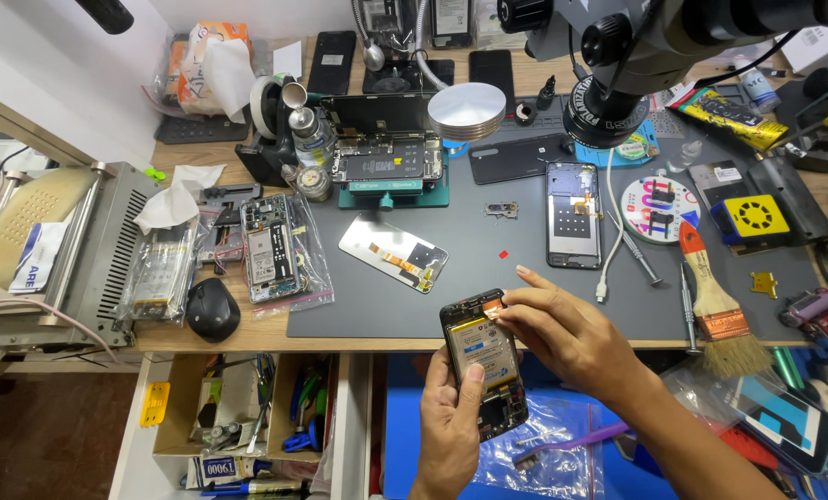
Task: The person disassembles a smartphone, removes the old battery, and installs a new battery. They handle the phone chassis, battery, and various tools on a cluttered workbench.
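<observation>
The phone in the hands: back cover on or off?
Off. The phone, held by the left hand, shows its bare battery and boards; right hand touches its top.

Opened black smartphone with back cover off (pixel 484 363): internals exposed, large battery with pale label filling the middle, dark circuit board sections above and below it. Held off the bench, just past the front edge of the dark grey work mat (pixel 525 278), face-down, long axis slightly tilted, top end toward the mat. Small orange-copper flex tab (pixel 494 308) at its top edge, sticking up near the upper right corner. Bottom end shows connectors, detail too small to read.
</observation>
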